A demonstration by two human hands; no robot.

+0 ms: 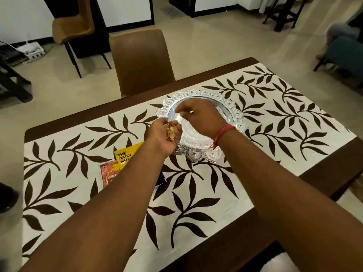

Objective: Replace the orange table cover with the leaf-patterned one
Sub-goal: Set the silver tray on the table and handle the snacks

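Tray (236, 114): silver, scalloped rim; inside looks bare.
Left hand (164, 134): cupped around nut shells (170, 132), beside the tray.
Right hand (198, 116): over the tray, fingertips pinched; contents unclear.
Leaf cover (78, 185): white, dark leaves, flat on the table (231, 242).

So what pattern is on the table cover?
Dark brown leaves on white table cover, head view.

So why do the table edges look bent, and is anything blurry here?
Head view: the wide lens bows the table edges; the right hand over the silver tray is slightly motion-blurred; ceiling light glares off the floor.
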